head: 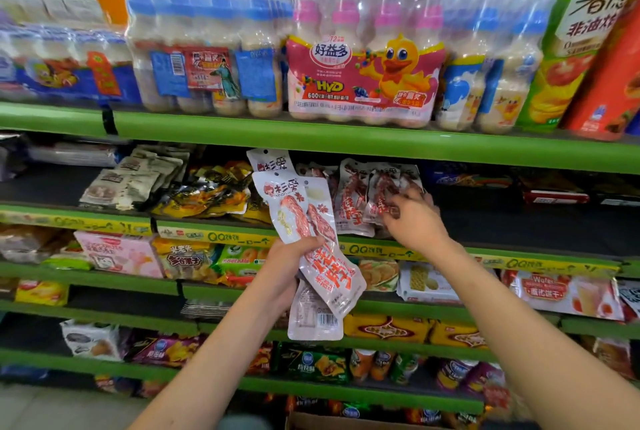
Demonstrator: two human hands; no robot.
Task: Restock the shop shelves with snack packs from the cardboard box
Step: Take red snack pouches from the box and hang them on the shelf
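Left hand grips clear, red-printed snack packs; right hand pinches shelved packs.

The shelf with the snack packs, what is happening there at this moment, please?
A person is restocking. The left hand grips a fanned bunch of white plastic snack packs with red print in front of the shelves. The right hand reaches onto the green-edged shelf and touches the matching white-and-red packs already lying there. The bunch is not yet shelved.
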